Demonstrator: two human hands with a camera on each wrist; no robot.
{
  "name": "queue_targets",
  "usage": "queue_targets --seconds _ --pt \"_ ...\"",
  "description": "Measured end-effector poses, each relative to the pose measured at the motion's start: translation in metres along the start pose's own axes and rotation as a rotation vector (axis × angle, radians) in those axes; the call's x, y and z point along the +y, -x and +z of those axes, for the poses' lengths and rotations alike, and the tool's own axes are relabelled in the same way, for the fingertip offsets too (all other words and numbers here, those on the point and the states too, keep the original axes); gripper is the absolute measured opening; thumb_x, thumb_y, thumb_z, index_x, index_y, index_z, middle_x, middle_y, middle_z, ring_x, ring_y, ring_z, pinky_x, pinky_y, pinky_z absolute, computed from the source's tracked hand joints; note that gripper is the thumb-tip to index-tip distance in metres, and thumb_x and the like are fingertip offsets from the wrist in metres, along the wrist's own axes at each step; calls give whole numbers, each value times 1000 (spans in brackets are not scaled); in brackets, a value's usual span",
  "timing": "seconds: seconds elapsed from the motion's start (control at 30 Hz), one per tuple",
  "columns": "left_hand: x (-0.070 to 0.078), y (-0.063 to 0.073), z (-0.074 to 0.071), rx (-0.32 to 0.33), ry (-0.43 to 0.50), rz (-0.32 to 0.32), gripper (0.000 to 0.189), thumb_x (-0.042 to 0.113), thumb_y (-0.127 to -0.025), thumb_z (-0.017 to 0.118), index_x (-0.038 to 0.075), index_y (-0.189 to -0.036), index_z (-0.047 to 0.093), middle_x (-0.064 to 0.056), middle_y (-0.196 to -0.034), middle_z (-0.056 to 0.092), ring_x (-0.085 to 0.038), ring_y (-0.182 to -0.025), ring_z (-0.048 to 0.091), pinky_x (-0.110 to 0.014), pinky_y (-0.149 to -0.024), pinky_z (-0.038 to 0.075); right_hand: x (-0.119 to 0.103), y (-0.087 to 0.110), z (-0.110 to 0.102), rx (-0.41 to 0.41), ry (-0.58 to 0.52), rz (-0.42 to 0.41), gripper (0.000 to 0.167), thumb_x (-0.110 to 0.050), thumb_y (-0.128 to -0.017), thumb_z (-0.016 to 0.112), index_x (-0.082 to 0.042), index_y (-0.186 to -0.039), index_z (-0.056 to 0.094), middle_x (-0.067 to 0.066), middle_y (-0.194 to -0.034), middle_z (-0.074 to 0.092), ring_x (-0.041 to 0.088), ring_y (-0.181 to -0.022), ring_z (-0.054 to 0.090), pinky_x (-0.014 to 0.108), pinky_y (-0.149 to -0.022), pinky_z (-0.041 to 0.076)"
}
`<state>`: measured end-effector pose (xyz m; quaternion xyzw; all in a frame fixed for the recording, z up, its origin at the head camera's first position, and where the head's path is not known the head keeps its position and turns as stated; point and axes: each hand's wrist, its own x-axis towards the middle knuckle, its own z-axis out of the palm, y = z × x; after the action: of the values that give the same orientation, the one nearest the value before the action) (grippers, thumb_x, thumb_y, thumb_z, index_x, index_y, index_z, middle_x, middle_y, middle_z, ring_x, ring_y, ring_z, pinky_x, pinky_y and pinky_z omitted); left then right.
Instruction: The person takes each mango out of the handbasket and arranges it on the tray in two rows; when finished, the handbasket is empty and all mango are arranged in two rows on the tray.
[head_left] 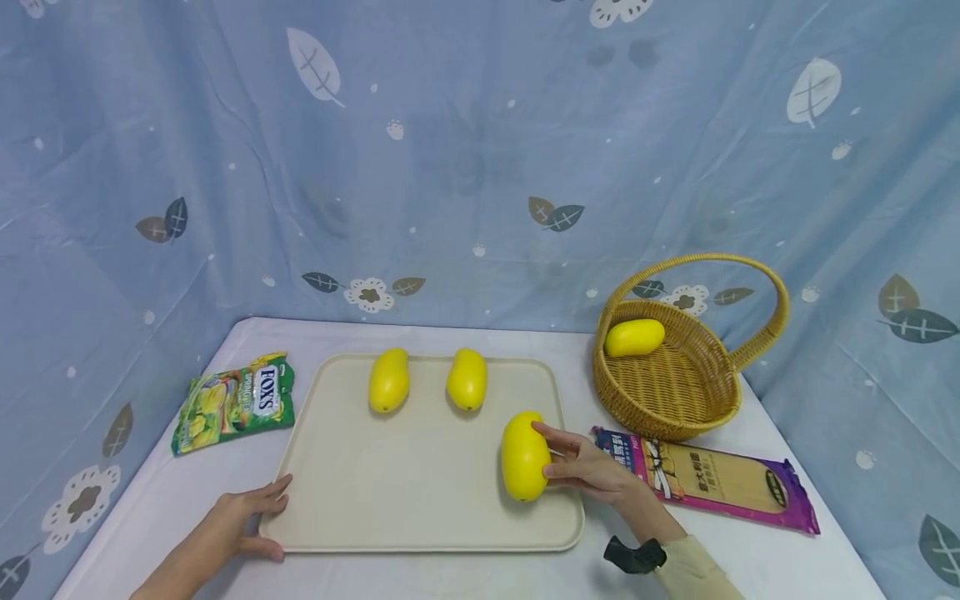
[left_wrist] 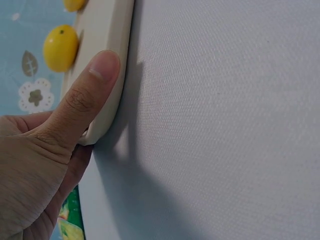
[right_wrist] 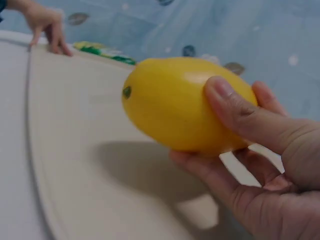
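My right hand (head_left: 588, 467) grips a smooth yellow oblong fruit (head_left: 524, 457) between thumb and fingers. In the right wrist view, this fruit (right_wrist: 175, 102) is raised above the beige tray (head_left: 390, 500), with its shadow below and a green stem spot at one end. My left hand (head_left: 238, 523) holds the tray's near left corner. In the left wrist view, its thumb (left_wrist: 90, 92) presses along the tray's outer wall, other fingers on the adjoining side. Two similar yellow fruits, one on the left (head_left: 389, 381) and one on the right (head_left: 467, 380), lie at the tray's far side.
Right of the tray stands a wicker basket (head_left: 675, 421) with a tall handle and one yellow fruit (head_left: 635, 337) inside. In front of it lies a purple-ended pasta packet (head_left: 720, 479), partly behind my right hand. A green FOX'S candy bag (head_left: 236, 402) lies left. Patterned blue cloth (head_left: 465, 167) hangs behind.
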<state>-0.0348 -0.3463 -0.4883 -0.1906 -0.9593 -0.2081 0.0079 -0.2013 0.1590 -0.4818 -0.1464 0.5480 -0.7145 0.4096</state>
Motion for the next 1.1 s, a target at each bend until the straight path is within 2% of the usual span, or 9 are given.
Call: queue_targets --seconds 0.07,0.27,0.53,0.7,0.97,1.1 --pt "0 0 0 5 2 0 73 52 -58 74 -6 -102 70 -12 -131 48 -23 -108 61 -31 -79 56 3 -5 4 -8 1 -2 67 4 -92 59 -9 -150 28 25 -155 18 23 -119 53 41 -96 49" --pt "-1 1 1 21 0 20 74 54 -59 72 -6 -102 70 -6 -134 45 -17 -110 58 -29 -79 56 11 -17 20 -15 -22 -17 69 9 -91 57 -6 -150 25 25 -157 11 25 -127 46 43 -96 48" --pt "2 0 0 9 -8 -11 74 53 -58 74 -6 -102 70 -22 -125 54 -30 -105 63 -33 -80 56 14 -32 38 -8 -22 -11 67 9 -91 57 -7 -149 28 24 -155 19 28 -129 45 44 -96 48" --pt "2 0 0 -6 -17 -10 74 52 -58 74 -7 -103 69 -24 -123 54 -36 -103 63 -35 -79 56 17 -42 51 -34 -1 -18 67 7 -91 59 -6 -149 27 24 -154 22 29 -127 47 44 -96 48" --pt "-1 1 2 58 -38 51 72 52 -57 73 -6 -98 71 -21 -122 55 -28 -102 65 -31 -77 57 19 -57 74 6 39 -13 64 3 -89 64 -5 -146 36 20 -152 32 31 -131 43 42 -94 50" --pt "0 0 2 45 -37 39 72 53 -57 73 -6 -99 71 -23 -120 56 -30 -102 65 -31 -77 57 22 -67 88 18 34 -8 61 5 -89 63 -4 -144 40 19 -149 37 30 -127 48 40 -91 52"
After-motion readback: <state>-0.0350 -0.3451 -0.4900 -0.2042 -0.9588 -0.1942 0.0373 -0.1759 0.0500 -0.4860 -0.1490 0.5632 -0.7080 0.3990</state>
